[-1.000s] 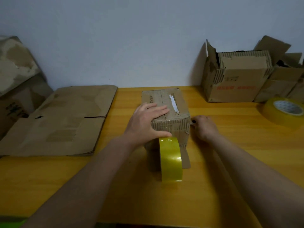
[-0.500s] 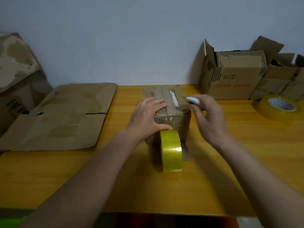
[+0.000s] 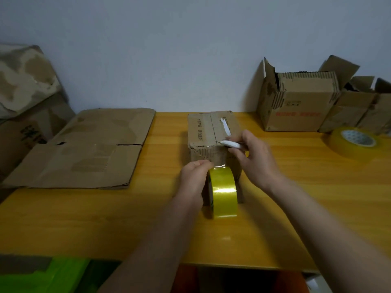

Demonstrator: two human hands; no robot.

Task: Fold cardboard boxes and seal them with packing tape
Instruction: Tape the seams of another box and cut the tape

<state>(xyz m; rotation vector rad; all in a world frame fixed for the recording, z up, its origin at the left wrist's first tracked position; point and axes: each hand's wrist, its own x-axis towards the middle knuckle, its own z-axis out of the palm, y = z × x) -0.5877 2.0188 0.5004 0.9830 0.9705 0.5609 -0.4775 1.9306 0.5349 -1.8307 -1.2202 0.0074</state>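
Note:
A small closed cardboard box stands mid-table on the yellow table. A yellow tape roll stands on edge against the box's near face, and a strip of tape runs from it up onto the box. My left hand grips the roll at its top left. My right hand holds a small white cutter, whose tip lies at the box's near top edge over the tape.
Flattened cardboard lies on the table's left side. Open boxes stand at the back right against the wall, with a second tape roll lying flat in front of them. More cardboard leans at the far left.
My left hand slid off the box top down to the tape roll. My right hand picked the white cutter up from the table beside the box and brought it to the near top edge.

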